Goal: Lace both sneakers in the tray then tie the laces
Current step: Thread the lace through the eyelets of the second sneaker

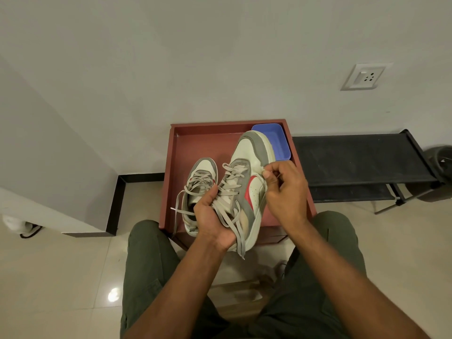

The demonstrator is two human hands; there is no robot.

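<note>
A cream-and-grey leather sneaker (247, 182) is gripped at the heel by the left hand (211, 216) above the red-brown tray (195, 140) — its flat grey lace (232, 216) is pinched by the right hand (285, 187); the second sneaker (199, 177) is left lying in the tray.

Both forearms are bare and extend forward from the lower edge of the view, converging slightly toward the centre. Left hand (212, 217): palm turned up and inward, fingers curled closed in a cupping grip around the sneaker (247, 182), thumb raised along its upper side. Wrist is nearly straight. Right hand (285, 185): back of the hand faces the camera, wrist flexed slightly inward. Thumb and index fingertips (267, 172) are pressed together in a pinch at the side of the sneaker; remaining fingers are curled loosely. Both knees, in dark green trousers, flank the forearms.
</note>
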